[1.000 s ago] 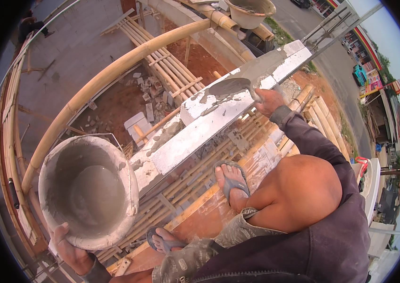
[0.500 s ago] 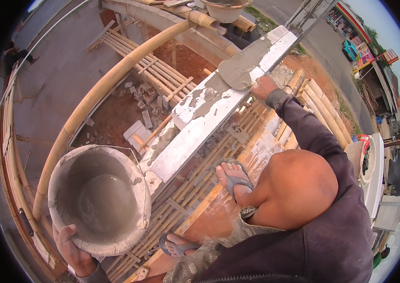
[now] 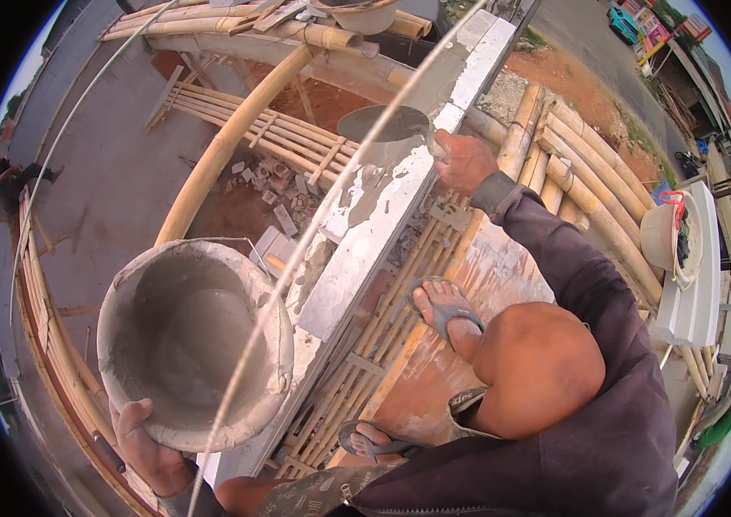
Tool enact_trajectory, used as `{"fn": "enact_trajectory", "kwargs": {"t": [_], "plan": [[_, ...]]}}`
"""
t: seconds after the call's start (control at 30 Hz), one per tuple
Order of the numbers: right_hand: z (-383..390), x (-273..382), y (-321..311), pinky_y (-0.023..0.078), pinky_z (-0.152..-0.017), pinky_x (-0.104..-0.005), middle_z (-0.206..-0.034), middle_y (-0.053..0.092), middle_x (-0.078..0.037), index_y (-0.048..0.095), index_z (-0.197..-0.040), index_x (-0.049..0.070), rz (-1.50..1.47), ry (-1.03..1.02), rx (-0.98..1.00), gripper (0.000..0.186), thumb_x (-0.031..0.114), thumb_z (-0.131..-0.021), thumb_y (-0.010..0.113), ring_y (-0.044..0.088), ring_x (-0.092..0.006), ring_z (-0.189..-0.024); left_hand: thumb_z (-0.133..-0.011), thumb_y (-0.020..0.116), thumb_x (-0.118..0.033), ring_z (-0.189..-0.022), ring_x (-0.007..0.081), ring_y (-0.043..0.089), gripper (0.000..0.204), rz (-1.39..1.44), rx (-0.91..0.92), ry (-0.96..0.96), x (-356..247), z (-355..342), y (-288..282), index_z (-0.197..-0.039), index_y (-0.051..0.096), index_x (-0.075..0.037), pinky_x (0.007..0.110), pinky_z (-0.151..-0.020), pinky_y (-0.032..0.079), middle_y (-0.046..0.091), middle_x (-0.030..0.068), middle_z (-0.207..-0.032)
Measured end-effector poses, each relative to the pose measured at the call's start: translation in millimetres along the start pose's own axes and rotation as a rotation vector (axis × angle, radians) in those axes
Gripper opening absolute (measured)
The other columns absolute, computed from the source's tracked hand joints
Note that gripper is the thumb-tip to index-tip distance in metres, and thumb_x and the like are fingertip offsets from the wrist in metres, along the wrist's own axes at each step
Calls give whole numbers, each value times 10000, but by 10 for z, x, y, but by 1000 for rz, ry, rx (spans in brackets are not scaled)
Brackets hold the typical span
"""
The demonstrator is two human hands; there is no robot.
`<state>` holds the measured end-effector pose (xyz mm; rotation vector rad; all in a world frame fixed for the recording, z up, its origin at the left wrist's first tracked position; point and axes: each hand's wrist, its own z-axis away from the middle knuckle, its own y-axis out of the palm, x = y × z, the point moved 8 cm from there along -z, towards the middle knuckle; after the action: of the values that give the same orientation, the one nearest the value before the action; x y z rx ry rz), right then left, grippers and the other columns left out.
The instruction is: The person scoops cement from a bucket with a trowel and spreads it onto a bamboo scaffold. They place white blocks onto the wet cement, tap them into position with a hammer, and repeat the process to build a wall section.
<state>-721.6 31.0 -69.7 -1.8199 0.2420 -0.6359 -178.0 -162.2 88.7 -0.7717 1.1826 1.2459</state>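
Observation:
My left hand [image 3: 146,444] is closed on the lower rim of a mortar-caked bucket [image 3: 167,336] holding wet grey mortar, at the lower left. My right hand [image 3: 462,159] is closed on the handle of a trowel [image 3: 378,125], whose mortar-covered blade lies over the top of a white block wall [image 3: 353,263]. Grey mortar is smeared in patches along that wall, which runs diagonally from the bucket to the top right. A pale taut string [image 3: 236,386] crosses the view diagonally, in front of the bucket.
My sandalled feet [image 3: 445,306] are on a stained board over bamboo slats. Bamboo poles [image 3: 590,172] and another bucket [image 3: 667,237] are at right; a bamboo rail [image 3: 228,146] and rubble lie left, a basin [image 3: 353,17] above. A co-worker [image 3: 16,181] is at far left, a road beyond right.
The view has shifted, and the string now crosses it. My right hand and trowel appear higher and further left; the bucket in my left hand has moved right in the picture.

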Motion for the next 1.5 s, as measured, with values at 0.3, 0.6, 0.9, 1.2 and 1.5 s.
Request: {"fn": "enact_trajectory", "kwargs": {"t": [0.3,0.6,0.9,1.2,1.5], "plan": [[236,43,244,541,-754,-523,-882,696,-229,598,-1142,17,98,125,204,357,231,-865,665,682,-447,-848,-771,471,54,-1100,291,609,593,-35,-68,2,404,-474,157,-1361,512,24,399,-982,516,593,161,-1231],[110,263,540,553,-823,-519,-906,695,-304,699,-1005,-80,-52,121,547,472,381,-908,669,693,-460,-911,-753,531,53,-878,188,601,470,-93,-117,54,321,-581,631,-1221,575,40,296,-794,515,592,87,-1000],[349,-900,-72,539,-920,-471,-1019,692,-329,690,-1080,-85,-280,592,-17,504,365,-856,652,682,-450,-1021,-747,555,33,-886,194,607,448,-43,43,29,382,-582,1186,-1192,602,34,311,-807,518,597,74,-989],[1702,-738,-190,456,-435,-294,-633,573,-54,580,-1169,-148,-981,871,-174,478,244,-908,669,555,-121,-482,-738,545,2,-946,213,606,481,-33,331,62,524,-309,2287,-1212,599,62,313,-874,491,621,99,-1049],[2169,-575,-1368,438,-431,-285,-655,582,-71,571,-1178,-159,-905,810,-324,537,267,-885,716,547,-113,-473,-718,527,24,-1049,264,631,552,-62,710,-69,1109,102,3253,-1264,578,82,361,-966,504,637,137,-1142]]}}
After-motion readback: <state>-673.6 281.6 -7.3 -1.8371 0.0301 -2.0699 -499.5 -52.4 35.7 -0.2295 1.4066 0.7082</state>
